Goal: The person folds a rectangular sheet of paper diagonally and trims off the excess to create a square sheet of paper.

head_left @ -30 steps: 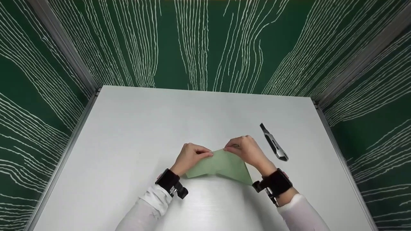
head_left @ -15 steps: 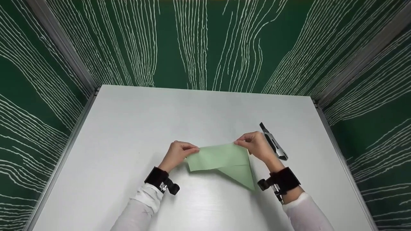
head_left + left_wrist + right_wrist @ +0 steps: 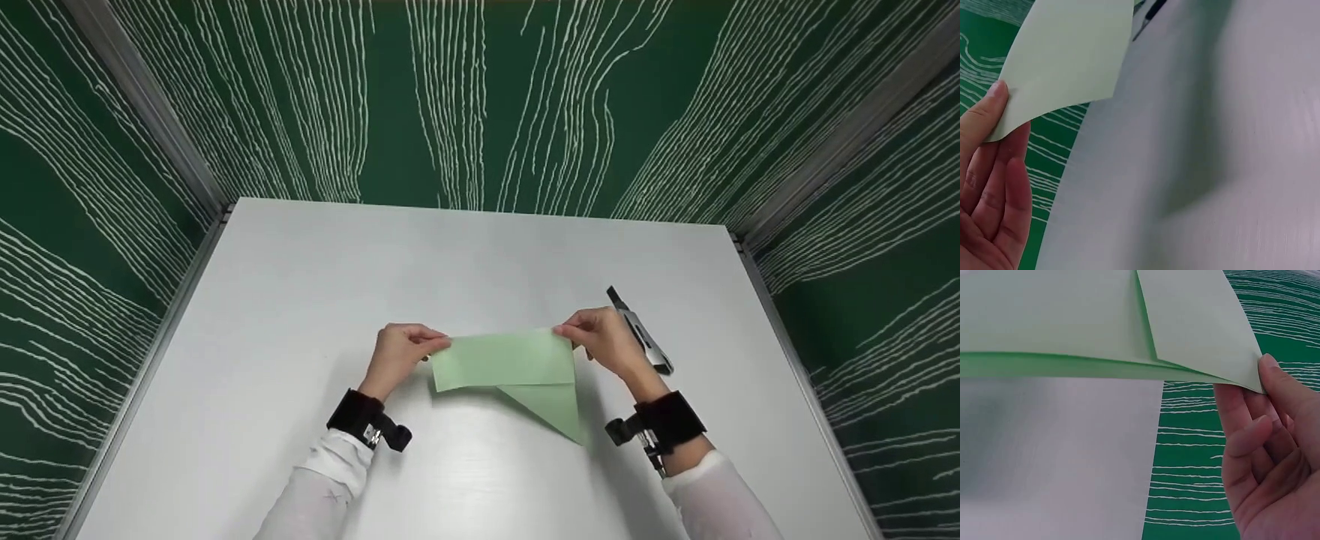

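Note:
A folded sheet of light green paper (image 3: pixel 510 360) is stretched between both hands above the white table. It has a flat rectangular band on top and a triangular flap pointing down at the right. My left hand (image 3: pixel 397 352) pinches its upper left corner between thumb and fingers; the left wrist view shows the thumb on top of the paper (image 3: pixel 1072 50). At the upper right corner, my right hand (image 3: pixel 606 341) pinches the sheet too. In the right wrist view, folded layers of the paper (image 3: pixel 1202 320) overlap, with the right thumb (image 3: pixel 1283 379) pressing the corner.
A grey and black utility knife (image 3: pixel 651 349) lies on the white table (image 3: pixel 337 255), just beyond the right hand, its tip pointing away. Green walls (image 3: pixel 390 97) with white wavy lines stand behind and at both sides of the table.
The hands have moved apart, the left one leftward and the right one rightward. The paper, earlier bent and partly covered by the hands, is now spread out flatter between them.

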Demonstrator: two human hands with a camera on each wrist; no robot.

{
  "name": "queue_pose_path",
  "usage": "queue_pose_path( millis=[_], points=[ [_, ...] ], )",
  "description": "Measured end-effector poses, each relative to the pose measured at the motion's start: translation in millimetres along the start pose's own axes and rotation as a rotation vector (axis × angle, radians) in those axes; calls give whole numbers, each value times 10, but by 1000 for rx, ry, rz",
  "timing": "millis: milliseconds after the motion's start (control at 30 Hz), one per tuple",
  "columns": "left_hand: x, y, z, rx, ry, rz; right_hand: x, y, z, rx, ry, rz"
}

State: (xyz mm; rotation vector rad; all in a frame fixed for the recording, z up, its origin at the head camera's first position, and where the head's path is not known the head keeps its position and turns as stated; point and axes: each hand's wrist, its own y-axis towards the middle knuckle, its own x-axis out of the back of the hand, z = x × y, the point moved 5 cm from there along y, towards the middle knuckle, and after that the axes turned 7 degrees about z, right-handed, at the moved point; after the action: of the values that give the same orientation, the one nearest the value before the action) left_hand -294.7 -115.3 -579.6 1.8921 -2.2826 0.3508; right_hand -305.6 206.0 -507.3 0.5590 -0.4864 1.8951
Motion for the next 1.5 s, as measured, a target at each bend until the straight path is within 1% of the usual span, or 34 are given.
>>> queue_pose_path(
  millis=[67, 167, 233, 300, 400, 467, 567, 667, 767, 833, 900, 967, 1033, 1100, 1167, 1233, 1333, 1400, 1433, 1500],
  points=[
    [8, 17, -22, -29, -26, -2, 5, 6, -25, 6, 38, 14],
    [29, 34, -38, -49, -53, -23, 6, 17, -55, 21, 79, 43],
    [55, 34, -51, -49, -47, -68, -6, 25, -73, 29, 99, 65],
    [88, 32, -67, -53, -47, -138, -33, 31, -98, 19, 124, 80],
    [124, 24, -93, -66, -82, -238, -94, 39, -149, -12, 159, 93],
    [131, 22, -103, -73, -113, -283, -139, 42, -182, -40, 183, 94],
    [122, 24, -103, -73, -139, -306, -186, 36, -197, -52, 193, 87],
    [117, 22, -96, -75, -126, -321, -220, 2, -127, -47, 165, 89],
    [123, 22, -89, -71, -100, -342, -273, -4, -122, -35, 156, 90],
    [130, 29, -81, -64, -91, -357, -318, 10, -173, -35, 185, 76],
    [138, 33, -79, -55, -77, -374, -373, 45, -290, -48, 227, 58],
    [143, 39, -79, -61, -57, -384, -418, 66, -386, -73, 259, 31],
    [130, 40, -85, -78, -18, -375, -459, 80, -471, -108, 284, 6],
    [83, 42, -96, -99, 44, -326, -492, 86, -543, -146, 312, -19],
    [-16, 40, -121, -133, 124, -237, -526, 94, -609, -185, 351, -43],
    [-170, 23, -153, -171, 227, -115, -556, 98, -654, -210, 376, -58],
    [-462, -56, -205, -217, 406, 84, -611, 106, -716, -246, 398, -74],
    [-664, -124, -204, -224, 542, 209, -650, 108, -750, -269, 402, -81],
    [-758, -160, -193, -218, 604, 267, -671, 109, -769, -283, 403, -83],
    [-920, -219, -158, -212, 716, 359, -705, 105, -797, -297, 413, -88]
  ],
)
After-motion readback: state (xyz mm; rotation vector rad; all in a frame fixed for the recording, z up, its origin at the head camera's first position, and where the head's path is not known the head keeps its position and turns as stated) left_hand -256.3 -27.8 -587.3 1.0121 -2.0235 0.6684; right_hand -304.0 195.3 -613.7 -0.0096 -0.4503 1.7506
